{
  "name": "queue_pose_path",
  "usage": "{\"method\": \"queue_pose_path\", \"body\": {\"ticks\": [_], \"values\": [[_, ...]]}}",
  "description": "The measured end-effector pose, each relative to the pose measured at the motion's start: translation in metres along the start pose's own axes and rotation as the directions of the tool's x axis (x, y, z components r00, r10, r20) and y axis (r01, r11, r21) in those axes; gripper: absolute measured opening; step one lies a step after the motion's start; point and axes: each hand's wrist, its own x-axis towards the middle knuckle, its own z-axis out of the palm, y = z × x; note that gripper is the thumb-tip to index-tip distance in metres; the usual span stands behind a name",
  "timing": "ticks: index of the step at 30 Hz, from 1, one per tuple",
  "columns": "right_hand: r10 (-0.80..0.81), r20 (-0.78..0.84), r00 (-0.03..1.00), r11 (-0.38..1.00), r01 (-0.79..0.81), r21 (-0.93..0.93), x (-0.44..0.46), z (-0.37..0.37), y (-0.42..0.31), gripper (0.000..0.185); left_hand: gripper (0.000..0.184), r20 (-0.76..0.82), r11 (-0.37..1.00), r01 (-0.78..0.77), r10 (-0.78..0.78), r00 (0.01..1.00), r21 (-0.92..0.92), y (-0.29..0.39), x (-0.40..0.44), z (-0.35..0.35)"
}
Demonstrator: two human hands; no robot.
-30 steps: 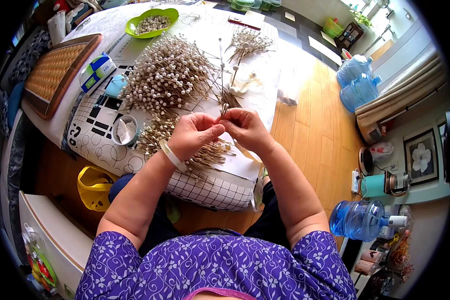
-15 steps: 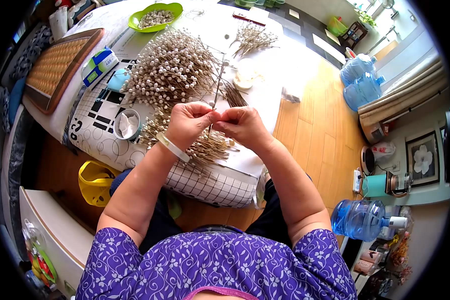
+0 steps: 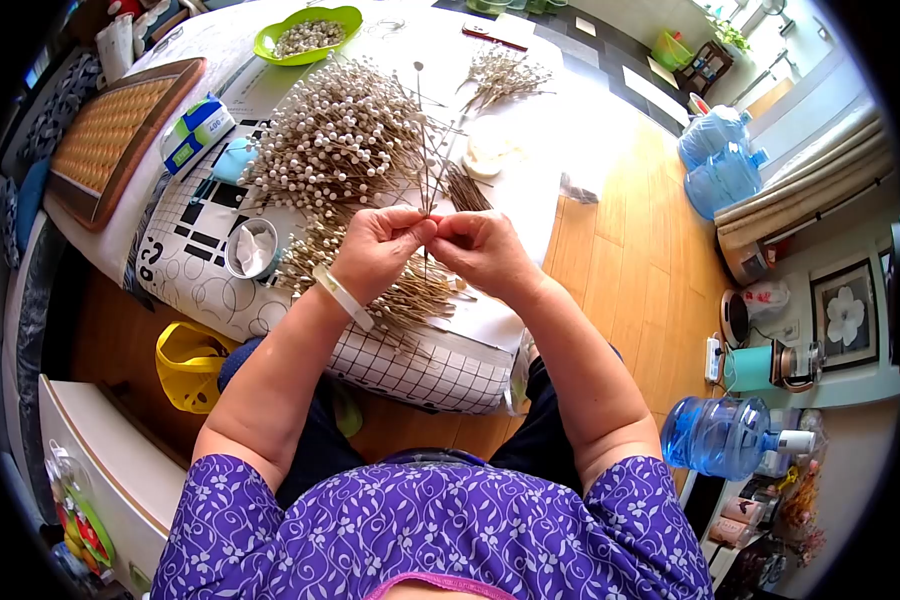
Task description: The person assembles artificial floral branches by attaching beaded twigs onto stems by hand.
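several slender stems (image 3: 424,165) are rising in the head view from the pinched thumb and forefinger of the left hand (image 3: 378,250), one of them carrying a small round knob at its tip; some ends are poking out below. the right hand (image 3: 488,252) is bunching its fingertips right beside, meeting the left; i can't tell whether it is gripping anything, since its inner side is hidden. a smooth, pale bracelet (image 3: 345,299) is circling the left wrist. beyond the hands, a bristling heap (image 3: 335,140) is spreading, topped with white, beadlike balls, and a flatter bundle of straw-brown stalks (image 3: 410,303) is lying partly beneath the left hand. a sparser spray (image 3: 505,78) is resting farther off, and darker sticks (image 3: 467,188) are lying near the fingertips. a green bowl (image 3: 347,18) is holding pale bits, while a round cup (image 3: 234,262) is cradling crumpled white stuff. the tablecloth (image 3: 415,382), grid-printed, is curving over the near edge.
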Motion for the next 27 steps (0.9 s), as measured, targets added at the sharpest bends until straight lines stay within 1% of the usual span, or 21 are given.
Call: {"method": "queue_pose_path", "body": {"ticks": [2,4,5,7,8,9,11,13,15,16,17,19,20,21,22,23,25,27], "values": [[-0.014,-0.018,1.0,1.0,0.014,-0.016,0.0,0.001,0.0,0.014,0.01,-0.032,1.0,-0.012,0.013,0.999,0.021,-0.003,0.0,-0.003],[0.057,-0.047,0.997,0.997,-0.059,-0.05,0.0,-0.001,-0.005,0.017,0.009,-0.076,0.999,-0.036,0.038,0.996,0.034,-0.005,0.001,-0.004],[0.054,-0.051,0.997,0.997,-0.057,-0.051,0.0,-0.002,-0.005,0.017,0.009,-0.072,0.999,-0.038,0.04,0.997,0.036,-0.005,0.001,-0.004],[0.016,0.004,1.0,0.995,-0.016,-0.094,0.0,0.0,-0.005,0.014,0.01,-0.053,1.0,-0.024,0.025,0.998,0.018,-0.004,0.002,-0.006],[0.021,0.014,1.0,0.999,-0.02,-0.044,0.0,0.002,-0.002,0.015,0.005,-0.032,0.999,0.016,-0.015,0.999,0.034,-0.003,0.001,-0.008],[0.022,0.016,1.0,0.999,-0.022,-0.045,0.0,0.003,0.0,0.015,0.005,-0.034,0.999,0.016,-0.015,0.999,0.032,-0.003,0.002,-0.01],[-0.017,0.055,0.998,1.0,0.017,0.015,0.0,0.007,0.001,0.014,0.006,0.01,0.994,0.067,-0.069,0.998,0.085,-0.005,0.003,-0.013],[-0.031,0.043,0.999,0.999,0.031,-0.011,-0.002,0.004,-0.005,0.011,0.007,0.023,0.995,0.046,-0.049,0.999,0.092,-0.003,0.003,-0.009],[0.019,0.03,0.999,0.998,-0.018,-0.053,-0.002,-0.001,-0.01,0.01,0.012,-0.052,0.998,0.012,-0.015,0.999,-0.062,0.006,-0.001,0.004],[0.0,0.01,1.0,1.0,0.001,-0.032,-0.002,0.0,-0.007,0.013,0.013,0.007,1.0,0.001,-0.001,1.0,-0.026,0.004,0.0,0.001],[0.001,0.014,1.0,1.0,-0.001,-0.031,-0.002,0.001,-0.006,0.013,0.013,0.003,1.0,0.002,-0.002,1.0,-0.027,0.003,0.0,-0.003],[0.066,0.029,0.997,0.997,-0.067,0.024,-0.004,0.001,-0.005,0.012,0.012,0.007,1.0,0.005,-0.005,1.0,0.013,0.002,0.001,-0.008],[0.066,0.028,0.997,0.997,-0.067,0.024,-0.004,0.0,-0.007,0.012,0.009,-0.038,1.0,0.004,-0.003,0.999,0.019,0.002,0.001,-0.008],[0.073,0.031,0.997,0.997,-0.072,-0.024,-0.004,-0.001,-0.01,0.011,0.009,-0.037,1.0,0.003,-0.003,0.999,0.019,0.002,0.001,-0.009],[0.079,0.034,0.996,0.994,-0.076,-0.073,-0.004,-0.002,-0.012,0.009,0.01,-0.01,0.998,-0.013,0.013,1.0,0.06,0.0,0.001,-0.011],[0.078,0.035,0.996,0.994,-0.075,-0.073,-0.004,-0.001,-0.012,0.009,0.01,0.017,0.995,-0.029,0.028,0.999,0.099,0.0,0.001,-0.012],[0.034,0.029,0.999,0.999,-0.033,-0.042,-0.004,0.003,-0.009,0.009,0.01,0.023,0.997,-0.002,0.001,1.0,0.079,0.0,0.003,-0.012],[0.033,0.025,0.999,0.998,-0.031,-0.063,-0.004,0.004,-0.003,0.009,0.011,0.031,0.998,0.025,-0.027,0.999,0.059,0.0,0.003,-0.011]]}}
